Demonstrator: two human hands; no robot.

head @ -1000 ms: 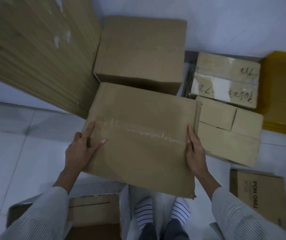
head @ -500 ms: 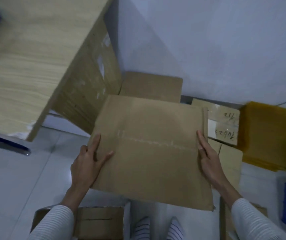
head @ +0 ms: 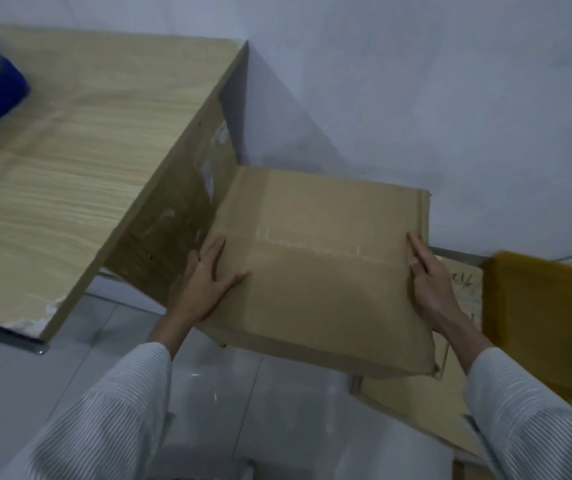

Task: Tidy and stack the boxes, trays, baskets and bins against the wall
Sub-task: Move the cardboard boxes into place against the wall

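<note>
Holding cardboard box (head: 315, 271), left hand (head: 205, 285), right hand (head: 429, 289), beside wooden table (head: 80, 168)

This looks like a storeroom or back room of a small office or shop. Plain cardboard boxes crowd the frame: a large taped box (head: 319, 268) at the centre, and more boxes (head: 416, 414) with handwritten marks at the lower right on a pale tiled floor (head: 52, 382). A bare white wall (head: 416, 81) fills the top, a wood-grain counter (head: 80, 161) stands at the upper left, and a stack of yellow sheets (head: 547, 323) lies at the right edge.
</note>
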